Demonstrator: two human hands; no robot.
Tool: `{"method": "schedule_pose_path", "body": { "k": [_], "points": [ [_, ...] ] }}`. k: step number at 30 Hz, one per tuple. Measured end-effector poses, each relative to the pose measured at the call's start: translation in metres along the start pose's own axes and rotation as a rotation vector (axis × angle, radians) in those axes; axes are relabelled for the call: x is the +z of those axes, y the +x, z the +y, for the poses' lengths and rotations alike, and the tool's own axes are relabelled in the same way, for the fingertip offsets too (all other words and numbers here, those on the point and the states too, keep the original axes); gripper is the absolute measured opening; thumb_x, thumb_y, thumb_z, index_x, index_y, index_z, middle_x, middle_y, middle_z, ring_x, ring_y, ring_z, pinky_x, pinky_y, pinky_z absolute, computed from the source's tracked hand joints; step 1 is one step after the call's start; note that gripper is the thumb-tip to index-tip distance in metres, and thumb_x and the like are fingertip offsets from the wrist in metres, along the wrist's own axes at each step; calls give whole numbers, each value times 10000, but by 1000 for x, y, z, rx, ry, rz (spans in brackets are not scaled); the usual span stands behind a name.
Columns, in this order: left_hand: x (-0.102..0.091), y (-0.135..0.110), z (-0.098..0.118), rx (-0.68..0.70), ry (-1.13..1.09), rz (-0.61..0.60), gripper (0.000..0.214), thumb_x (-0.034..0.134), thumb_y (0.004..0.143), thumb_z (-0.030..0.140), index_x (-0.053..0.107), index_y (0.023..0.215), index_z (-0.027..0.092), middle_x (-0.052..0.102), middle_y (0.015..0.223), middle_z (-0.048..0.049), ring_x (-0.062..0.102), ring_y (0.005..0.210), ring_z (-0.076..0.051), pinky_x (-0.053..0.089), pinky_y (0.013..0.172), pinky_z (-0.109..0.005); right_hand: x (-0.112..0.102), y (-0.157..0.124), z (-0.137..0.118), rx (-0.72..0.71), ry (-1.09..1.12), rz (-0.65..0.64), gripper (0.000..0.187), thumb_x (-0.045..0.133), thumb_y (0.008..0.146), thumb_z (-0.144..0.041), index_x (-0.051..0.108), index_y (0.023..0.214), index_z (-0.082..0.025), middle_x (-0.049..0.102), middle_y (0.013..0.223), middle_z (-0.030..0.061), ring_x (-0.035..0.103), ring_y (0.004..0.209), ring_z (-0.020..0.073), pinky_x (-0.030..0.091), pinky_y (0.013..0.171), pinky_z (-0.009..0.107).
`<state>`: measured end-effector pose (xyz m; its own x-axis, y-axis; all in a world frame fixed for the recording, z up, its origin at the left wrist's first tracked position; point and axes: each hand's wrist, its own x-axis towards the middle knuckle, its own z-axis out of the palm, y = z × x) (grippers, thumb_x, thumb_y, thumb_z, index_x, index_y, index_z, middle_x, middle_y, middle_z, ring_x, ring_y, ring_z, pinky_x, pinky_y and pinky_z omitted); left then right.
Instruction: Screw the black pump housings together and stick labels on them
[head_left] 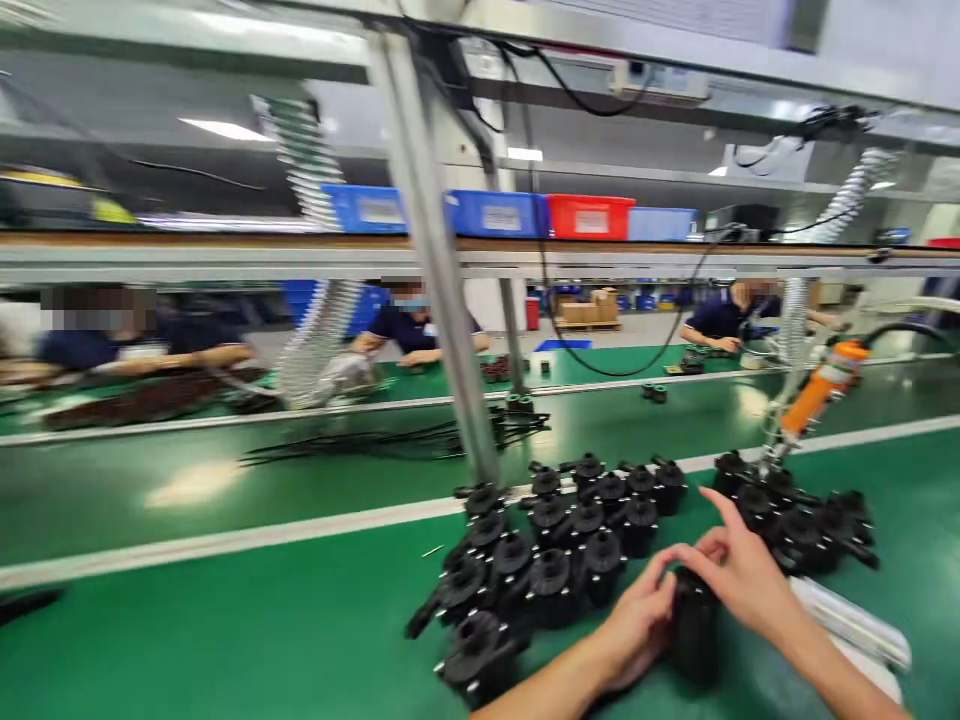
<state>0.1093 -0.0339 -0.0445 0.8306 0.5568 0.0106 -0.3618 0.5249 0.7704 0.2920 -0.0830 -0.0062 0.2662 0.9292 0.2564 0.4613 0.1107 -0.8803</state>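
Observation:
A black cylindrical part [694,635], like a small pump body, stands on the green bench between my hands. My left hand [637,615] is closed around its left side, the fingers bent against it. Over the part's top edge, my right hand [742,570] has its thumb near the left fingertips. Its index finger points up and away while the other fingers curl; whatever may lie between them is hidden. Several similar black parts with side spouts and shiny screws [551,575] stand grouped to the left. Another cluster of black parts [802,535] is beyond my right hand.
An orange power screwdriver [825,385] hangs at the right. A white object [855,625] lies beside my right forearm. A metal post [442,250] rises behind the parts. Black cables [397,440] lie across the line. Co-workers sit opposite, below a shelf with blue bins [499,215].

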Motion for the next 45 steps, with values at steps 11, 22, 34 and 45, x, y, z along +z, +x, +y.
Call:
{"method": "schedule_pose_path", "body": {
  "k": [11,22,34,45],
  "points": [
    [-8,7,-4,-4,-157,236,496,864,856,580,708,1209,269,738,1031,-19,680,879,-216,468,768,-293,3,-28,-16,91,304,77,460,657,961,-641,664,902,-185,606,809,19,513,684,150,408,598,267],
    [-8,7,-6,29,-115,262,527,886,831,573,699,1217,267,733,1105,-38,672,949,-245,457,844,-312,32,-41,2,240,462,-27,622,729,850,-774,600,741,-175,383,620,-70,263,575,95,294,566,251],
    [-11,9,-10,51,-103,264,564,857,856,605,662,1260,264,730,1069,-24,673,924,-224,461,838,-302,40,-50,1,215,482,34,551,737,894,-695,647,771,-165,566,681,1,438,621,128,387,599,255],
    [-7,8,-6,46,-128,285,614,924,770,610,675,1208,259,725,1028,-10,635,925,-208,481,829,-287,43,-59,3,105,168,77,453,616,1010,-605,671,840,-189,564,720,8,472,640,155,385,599,275]
  ]
}}
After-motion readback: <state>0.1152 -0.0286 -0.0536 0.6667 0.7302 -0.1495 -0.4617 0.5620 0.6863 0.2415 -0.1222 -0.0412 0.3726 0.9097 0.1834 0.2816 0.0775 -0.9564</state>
